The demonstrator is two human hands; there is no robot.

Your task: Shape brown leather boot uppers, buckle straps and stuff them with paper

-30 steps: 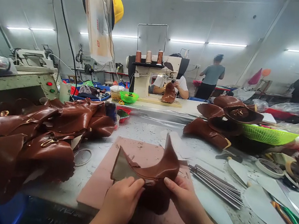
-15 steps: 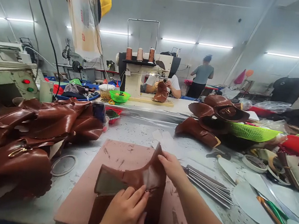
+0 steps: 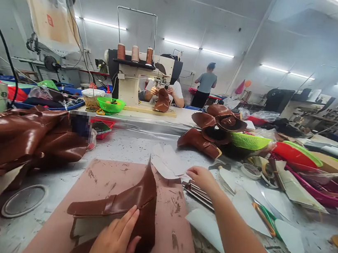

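Observation:
A brown leather boot upper (image 3: 146,206) lies on its side on the pink board (image 3: 172,218), its pointed end standing up. My left hand (image 3: 115,235) rests flat on its near side, fingers stretched along the leather. Away to the right, my right hand (image 3: 204,179) hovers at the end of a stack of dark, light-edged strips (image 3: 199,194). Its fingers are curled together, and their tips are partly hidden, so I cannot make out what is in them. White paper pieces (image 3: 169,161) lie just left of that hand.
Brown leather uppers (image 3: 31,133) are heaped at left, with a clear ring (image 3: 25,201) before them. More boot uppers (image 3: 215,126) are stacked beside a green basket (image 3: 249,141). Scissors (image 3: 265,218) and tape (image 3: 250,171) lie at right. Opposite, a person works at a sewing machine (image 3: 127,83).
My right hand has let go of the upper and moved right to the strips. The upper has tipped and turned slightly under my left hand. The view has swung right.

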